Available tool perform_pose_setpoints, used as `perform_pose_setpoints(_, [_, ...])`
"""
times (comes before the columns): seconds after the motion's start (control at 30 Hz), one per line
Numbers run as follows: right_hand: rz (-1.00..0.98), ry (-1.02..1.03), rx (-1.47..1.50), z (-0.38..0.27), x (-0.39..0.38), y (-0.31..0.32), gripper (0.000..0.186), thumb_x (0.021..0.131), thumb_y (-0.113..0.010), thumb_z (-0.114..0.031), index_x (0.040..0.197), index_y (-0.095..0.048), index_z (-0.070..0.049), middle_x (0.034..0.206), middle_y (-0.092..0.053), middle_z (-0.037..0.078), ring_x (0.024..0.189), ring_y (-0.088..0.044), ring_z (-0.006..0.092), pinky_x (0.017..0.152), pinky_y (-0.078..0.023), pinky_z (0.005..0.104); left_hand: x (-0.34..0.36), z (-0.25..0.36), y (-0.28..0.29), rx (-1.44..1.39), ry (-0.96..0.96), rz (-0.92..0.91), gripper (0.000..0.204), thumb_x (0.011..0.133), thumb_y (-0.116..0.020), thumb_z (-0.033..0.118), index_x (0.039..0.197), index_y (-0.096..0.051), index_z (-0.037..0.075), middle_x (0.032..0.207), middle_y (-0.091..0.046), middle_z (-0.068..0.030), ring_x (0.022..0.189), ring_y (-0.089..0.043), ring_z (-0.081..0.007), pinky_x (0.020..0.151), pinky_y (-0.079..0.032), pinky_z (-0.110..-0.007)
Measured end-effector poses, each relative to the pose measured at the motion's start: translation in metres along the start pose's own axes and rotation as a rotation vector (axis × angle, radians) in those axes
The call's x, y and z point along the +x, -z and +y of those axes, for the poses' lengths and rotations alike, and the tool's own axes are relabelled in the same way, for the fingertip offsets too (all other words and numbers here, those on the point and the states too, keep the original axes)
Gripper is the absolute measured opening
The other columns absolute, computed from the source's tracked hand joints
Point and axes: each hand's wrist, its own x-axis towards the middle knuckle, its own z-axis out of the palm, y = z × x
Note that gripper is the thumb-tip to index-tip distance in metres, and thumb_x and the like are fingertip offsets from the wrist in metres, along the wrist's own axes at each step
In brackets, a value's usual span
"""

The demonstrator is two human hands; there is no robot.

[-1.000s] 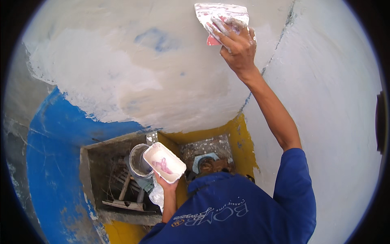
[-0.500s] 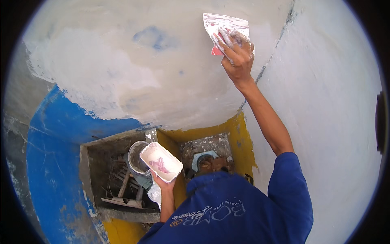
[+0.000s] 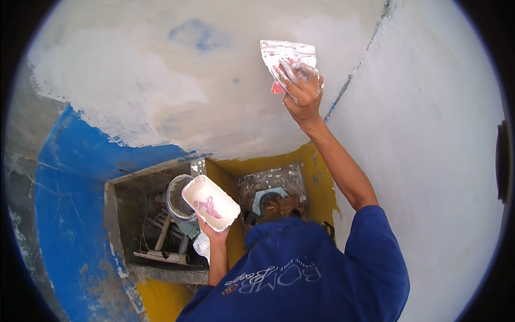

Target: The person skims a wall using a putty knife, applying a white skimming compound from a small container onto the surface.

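Note:
My right hand [image 3: 304, 99] is closed round a wide putty knife [image 3: 288, 49] with a red handle, its fingers smeared white. The broad blade lies against or very close to the whitish wall [image 3: 214, 102]; exact contact cannot be told. Lower down, my left hand [image 3: 215, 233] grips a white rectangular tub [image 3: 228, 198] from beneath. A patch of pinkish putty [image 3: 208, 207] lies inside the tub, and a pale coat lines its walls.
A round bucket [image 3: 179, 193] stands behind the tub, in a concrete recess [image 3: 111, 214] with scrap wood [image 3: 163, 233]. To the left runs a blue-painted wall [image 3: 70, 214]. A cracked corner [image 3: 348, 83] meets the right wall [image 3: 424, 150]. Below is a yellow ledge [image 3: 225, 182].
My right hand and the putty knife have moved down the wall and slightly left. The tub stays in my left hand, nearly in place. The whole view has shifted a little.

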Motion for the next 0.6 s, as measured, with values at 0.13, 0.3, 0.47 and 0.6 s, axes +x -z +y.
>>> perform_pose_setpoints(0.13, [-0.129, 0.035, -0.046, 0.013, -0.04, -0.032, 0.056, 0.062, -0.062, -0.002, 0.115, -0.067, -0.022, 0.116, -0.065, -0.001, 0.106, -0.055, 0.0196, 0.091, -0.034, 0.0368, 0.004, 0.002, 0.0, 0.058, -0.032, 0.008, 0.064, 0.09, -0.047, 0.055, 0.141, -0.038, 0.017, 0.14, -0.044, -0.0048, 0.129, -0.041, -0.03, 0.107, -0.03, -0.057])
perform_pose_setpoints(0.3, [-0.422, -0.017, 0.051, 0.012, -0.148, -0.033, 0.052, 0.063, -0.063, -0.004, 0.112, -0.068, -0.021, 0.119, -0.063, 0.0, 0.108, -0.056, 0.0204, 0.09, -0.037, 0.0395, -0.004, -0.003, -0.016, 0.008, -0.059, -0.037, 0.055, 0.093, -0.046, 0.046, 0.137, -0.041, 0.014, 0.135, -0.048, -0.0071, 0.124, -0.046, -0.0286, 0.106, -0.033, -0.054])
perform_pose_setpoints(0.47, [-0.325, -0.05, 0.079, 0.005, -0.083, -0.021, 0.051, 0.062, -0.063, -0.004, 0.11, -0.069, -0.02, 0.119, -0.064, 0.001, 0.106, -0.055, 0.0213, 0.089, -0.036, 0.0386, -0.008, -0.006, -0.019, 0.001, -0.099, 0.011, 0.054, 0.092, -0.047, 0.046, 0.136, -0.043, 0.014, 0.133, -0.05, -0.0072, 0.122, -0.047, -0.0291, 0.104, -0.036, -0.053])
perform_pose_setpoints(0.6, [-0.174, -0.035, -0.018, -0.004, -0.034, -0.045, 0.05, 0.061, -0.061, -0.003, 0.108, -0.069, -0.017, 0.116, -0.065, 0.002, 0.106, -0.054, 0.024, 0.088, -0.035, 0.0395, -0.002, -0.011, -0.006, -0.064, 0.014, 0.044, 0.058, 0.091, -0.047, 0.05, 0.137, -0.041, 0.016, 0.136, -0.047, -0.0061, 0.125, -0.045, -0.0298, 0.105, -0.034, -0.055])
